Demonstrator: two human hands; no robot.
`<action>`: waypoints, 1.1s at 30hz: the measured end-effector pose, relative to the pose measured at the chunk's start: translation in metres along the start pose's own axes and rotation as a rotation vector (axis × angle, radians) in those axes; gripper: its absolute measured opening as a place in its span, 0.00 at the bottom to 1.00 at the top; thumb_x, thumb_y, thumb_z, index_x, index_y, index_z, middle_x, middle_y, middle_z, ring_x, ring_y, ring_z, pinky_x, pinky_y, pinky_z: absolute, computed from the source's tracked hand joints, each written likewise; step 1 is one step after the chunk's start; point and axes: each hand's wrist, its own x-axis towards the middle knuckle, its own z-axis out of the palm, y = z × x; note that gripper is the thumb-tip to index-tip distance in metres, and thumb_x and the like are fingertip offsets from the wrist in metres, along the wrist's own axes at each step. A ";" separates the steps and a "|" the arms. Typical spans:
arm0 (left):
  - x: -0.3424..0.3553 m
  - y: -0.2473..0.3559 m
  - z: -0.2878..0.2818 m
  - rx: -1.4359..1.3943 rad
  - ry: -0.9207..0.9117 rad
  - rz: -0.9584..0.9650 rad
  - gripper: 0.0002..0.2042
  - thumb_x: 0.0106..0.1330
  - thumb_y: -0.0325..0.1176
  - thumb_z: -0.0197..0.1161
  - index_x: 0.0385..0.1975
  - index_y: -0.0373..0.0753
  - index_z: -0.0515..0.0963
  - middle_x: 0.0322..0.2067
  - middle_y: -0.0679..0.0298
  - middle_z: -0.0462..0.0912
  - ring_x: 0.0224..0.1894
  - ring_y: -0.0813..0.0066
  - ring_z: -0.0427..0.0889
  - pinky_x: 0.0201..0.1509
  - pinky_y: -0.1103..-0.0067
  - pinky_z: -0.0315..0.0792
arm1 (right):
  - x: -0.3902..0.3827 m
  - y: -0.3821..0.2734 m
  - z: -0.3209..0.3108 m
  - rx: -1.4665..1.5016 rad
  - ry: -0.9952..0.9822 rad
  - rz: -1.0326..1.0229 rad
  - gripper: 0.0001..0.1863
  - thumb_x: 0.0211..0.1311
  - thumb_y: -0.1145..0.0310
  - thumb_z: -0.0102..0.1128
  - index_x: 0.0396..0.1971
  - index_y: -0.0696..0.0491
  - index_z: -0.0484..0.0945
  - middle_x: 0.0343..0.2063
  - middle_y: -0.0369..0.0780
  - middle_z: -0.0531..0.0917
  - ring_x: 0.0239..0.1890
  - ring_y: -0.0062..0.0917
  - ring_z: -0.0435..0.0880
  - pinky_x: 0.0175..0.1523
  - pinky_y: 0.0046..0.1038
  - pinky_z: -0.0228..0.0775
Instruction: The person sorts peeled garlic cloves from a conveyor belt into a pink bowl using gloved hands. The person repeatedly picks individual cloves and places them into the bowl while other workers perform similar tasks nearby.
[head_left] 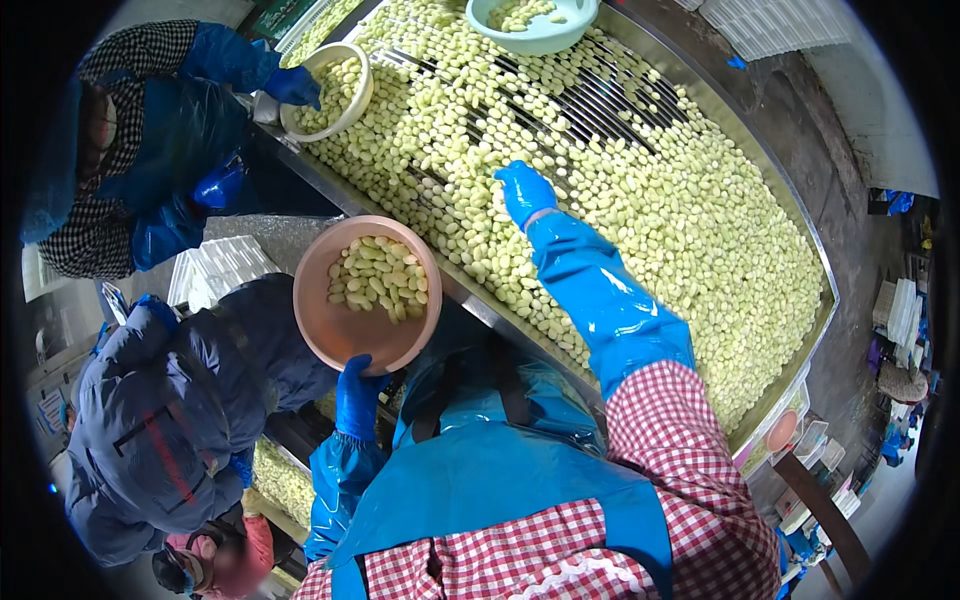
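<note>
My left hand (358, 398), in a blue glove, grips the near rim of a round pink basin (312, 285). The basin tilts beside the sorting table's edge, with a small heap of pale green oval fruits (385, 278) in its far part. My right hand (526, 193), also gloved in blue, reaches over the middle of the table among many more such fruits (720, 250). Its fingers are drawn together, and whatever they hold is hidden. Dark slats (600, 105) show between the fruits just beyond this hand.
A metal rim (790, 190) borders the table. A pale green basin (535, 40) with some fruits sits at its far side. At the left, a co-worker's gloved hand (293, 87) is at a cream basin (365, 92). Another person in a dark padded jacket (170, 420) is close on my left.
</note>
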 end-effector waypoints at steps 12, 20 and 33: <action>-0.003 0.000 -0.007 -0.094 0.025 -0.043 0.10 0.65 0.25 0.53 0.45 0.36 0.72 0.40 0.55 0.76 0.43 0.64 0.77 0.43 0.70 0.77 | 0.010 0.015 0.004 -0.500 -0.093 -0.174 0.15 0.56 0.61 0.56 0.43 0.49 0.75 0.40 0.44 0.81 0.39 0.42 0.80 0.44 0.39 0.72; 0.000 0.022 0.005 -0.275 0.058 -0.224 0.14 0.60 0.35 0.56 0.43 0.34 0.74 0.40 0.56 0.78 0.43 0.63 0.78 0.46 0.71 0.76 | -0.006 0.000 0.076 -0.555 -0.073 -0.086 0.19 0.64 0.53 0.43 0.41 0.54 0.71 0.33 0.52 0.81 0.39 0.48 0.79 0.43 0.47 0.69; -0.017 0.039 0.001 -0.214 0.120 -0.219 0.17 0.57 0.35 0.56 0.45 0.34 0.73 0.41 0.57 0.77 0.44 0.65 0.78 0.45 0.71 0.75 | -0.001 -0.003 0.059 -0.534 -0.053 -0.332 0.14 0.64 0.64 0.48 0.47 0.47 0.77 0.42 0.46 0.80 0.43 0.43 0.79 0.49 0.39 0.71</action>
